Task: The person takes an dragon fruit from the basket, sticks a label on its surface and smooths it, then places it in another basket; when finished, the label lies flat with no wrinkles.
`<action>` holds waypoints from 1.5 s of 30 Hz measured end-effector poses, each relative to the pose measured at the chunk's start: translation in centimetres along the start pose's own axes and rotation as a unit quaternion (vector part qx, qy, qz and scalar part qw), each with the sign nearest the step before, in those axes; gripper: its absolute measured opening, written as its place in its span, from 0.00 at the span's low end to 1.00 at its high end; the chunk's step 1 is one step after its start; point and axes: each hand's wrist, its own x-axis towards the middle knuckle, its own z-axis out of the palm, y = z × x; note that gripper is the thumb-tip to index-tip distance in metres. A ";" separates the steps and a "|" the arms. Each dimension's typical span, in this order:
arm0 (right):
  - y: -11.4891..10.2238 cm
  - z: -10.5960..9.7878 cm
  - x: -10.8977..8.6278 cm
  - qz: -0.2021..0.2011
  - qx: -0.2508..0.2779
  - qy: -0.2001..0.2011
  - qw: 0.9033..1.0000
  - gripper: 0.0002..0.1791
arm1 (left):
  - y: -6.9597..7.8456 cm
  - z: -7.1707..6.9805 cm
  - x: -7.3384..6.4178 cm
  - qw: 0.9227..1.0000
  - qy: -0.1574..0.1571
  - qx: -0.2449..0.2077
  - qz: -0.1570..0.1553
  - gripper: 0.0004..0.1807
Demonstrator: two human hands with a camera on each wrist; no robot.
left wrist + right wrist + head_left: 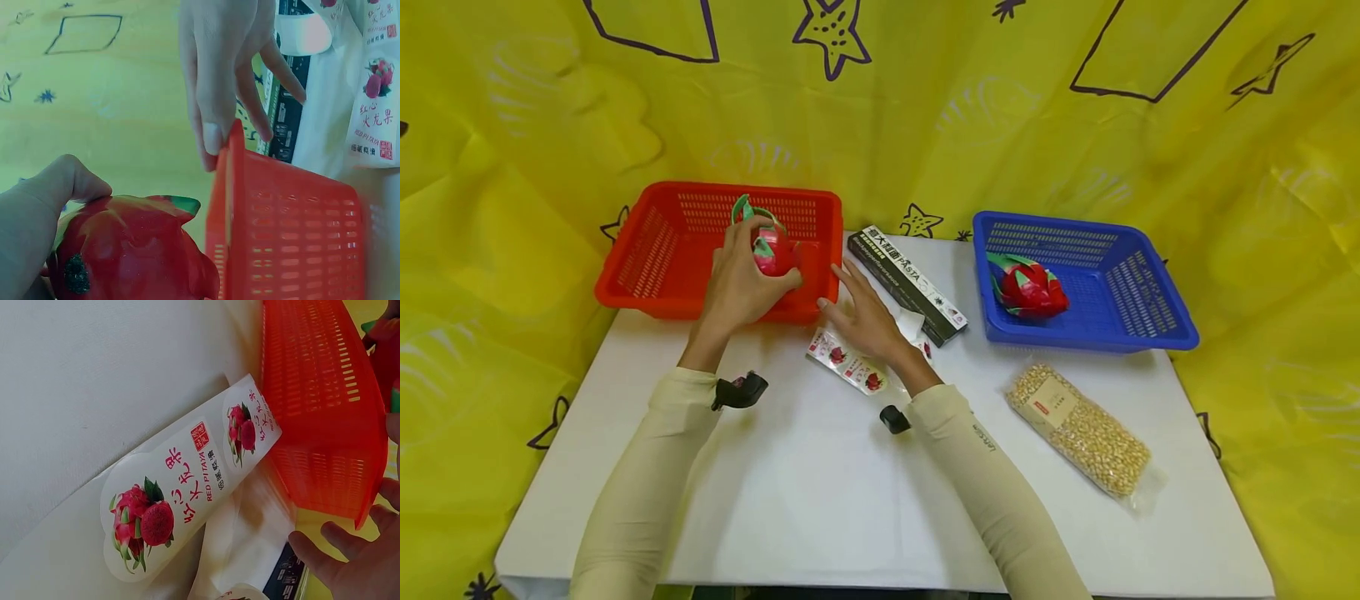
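Fingers (320, 559) at red basket (312, 412), pitaya labels (194, 475) beside.

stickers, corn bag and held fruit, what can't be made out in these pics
Held fruit: head view, partly hidden by the left grip; left wrist view, cut by bottom edge.
Stickers: head view, partly behind the right grip.
Corn label: head view, small print too small.

- Head view: bright, even light; soft shadows fall on the table (820, 517) beside the sleeves (632, 475).
- Left wrist view: blue-green cast, white glare on the paper (306, 34), fruit (131, 250) dark, cloth (100, 119) slightly soft.
- Right wrist view: dimmer, table greyish, labels (187, 487) legible.
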 end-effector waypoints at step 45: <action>0.8 -3.0 0.8 -0.047 -0.025 -0.065 0.996 0.36 | 0.5 7.7 -14.9 0.983 -0.147 0.068 0.084 0.44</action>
